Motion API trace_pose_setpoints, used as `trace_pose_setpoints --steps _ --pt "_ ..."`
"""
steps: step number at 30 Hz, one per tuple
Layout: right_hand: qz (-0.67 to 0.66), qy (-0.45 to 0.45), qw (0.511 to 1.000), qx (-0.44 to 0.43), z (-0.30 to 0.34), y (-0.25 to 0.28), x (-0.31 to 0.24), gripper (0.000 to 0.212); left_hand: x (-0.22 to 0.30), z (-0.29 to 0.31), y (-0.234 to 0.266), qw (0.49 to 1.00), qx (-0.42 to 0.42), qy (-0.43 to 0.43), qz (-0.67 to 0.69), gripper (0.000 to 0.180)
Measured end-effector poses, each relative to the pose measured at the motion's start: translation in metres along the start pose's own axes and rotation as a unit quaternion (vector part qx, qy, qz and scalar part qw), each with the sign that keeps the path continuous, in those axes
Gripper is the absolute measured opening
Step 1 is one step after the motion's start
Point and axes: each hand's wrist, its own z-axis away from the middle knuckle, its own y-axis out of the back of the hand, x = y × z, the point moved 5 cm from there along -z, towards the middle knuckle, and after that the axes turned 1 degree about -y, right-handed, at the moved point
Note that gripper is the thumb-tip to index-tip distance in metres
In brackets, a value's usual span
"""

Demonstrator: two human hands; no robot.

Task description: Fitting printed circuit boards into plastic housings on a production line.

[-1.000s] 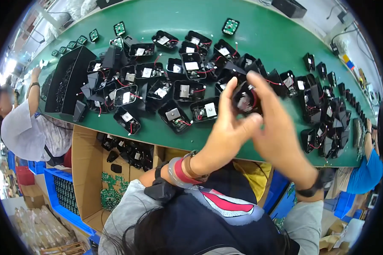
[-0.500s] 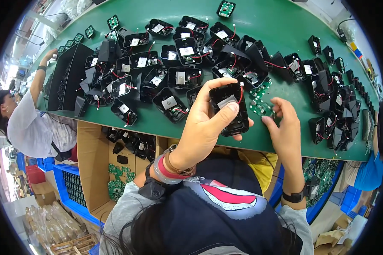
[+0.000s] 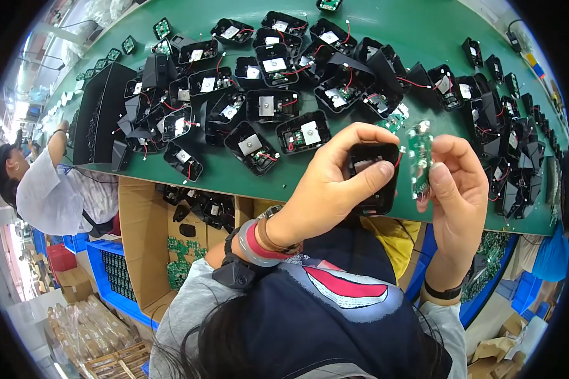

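Housings [image 3: 272, 117] on counter [image 3: 398, 31]: pale plates [image 3: 266, 105] already in many. Left hand [image 3: 335, 182]: fingers clasped round held housing [image 3: 376, 203], near counter edge; interior mostly hidden, plate hard to confirm. Board [image 3: 419, 159] just beside, outside, unjoined; right hand [image 3: 459, 196] fingers pinching it.

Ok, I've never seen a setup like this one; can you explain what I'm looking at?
There is no robot here: these are a person's own bare hands. The view comes from the left of two fisheye cameras worn on the head, looking down, so straight edges bend near the rim. The left hand holds an open black casing; the right hand holds a green circuit board just to its right. On the green table lie many similar casings, several with pale square pieces inside. Another person is at the far left.
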Motion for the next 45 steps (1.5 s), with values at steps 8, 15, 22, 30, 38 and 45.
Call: trace_pose_setpoints --steps 8,15,22,30,38,45 --pt "0.117 0.007 0.983 -0.143 -0.028 -0.010 -0.003 0.015 0.004 0.007 -0.003 0.998 -0.050 0.034 0.025 0.033" --pt "0.120 -0.050 0.960 -0.247 -0.037 -0.016 -0.003 0.014 -0.001 0.008 0.002 0.997 -0.072 0.022 0.012 0.037" --pt "0.119 -0.047 0.962 -0.240 -0.038 -0.023 -0.004 0.009 0.002 0.011 0.000 0.996 -0.071 0.038 0.033 0.033" --pt "0.120 0.041 0.958 -0.256 -0.031 -0.015 0.000 0.008 -0.011 0.011 -0.003 0.990 -0.079 0.102 0.057 0.032" --pt "0.244 0.106 0.937 -0.228 -0.030 -0.024 -0.010 0.012 -0.023 0.015 -0.003 0.971 -0.061 0.140 0.186 0.036" --pt "0.204 0.173 0.963 -0.031 -0.004 0.000 0.007 0.021 -0.017 0.012 0.000 0.981 -0.030 0.133 0.136 0.040"
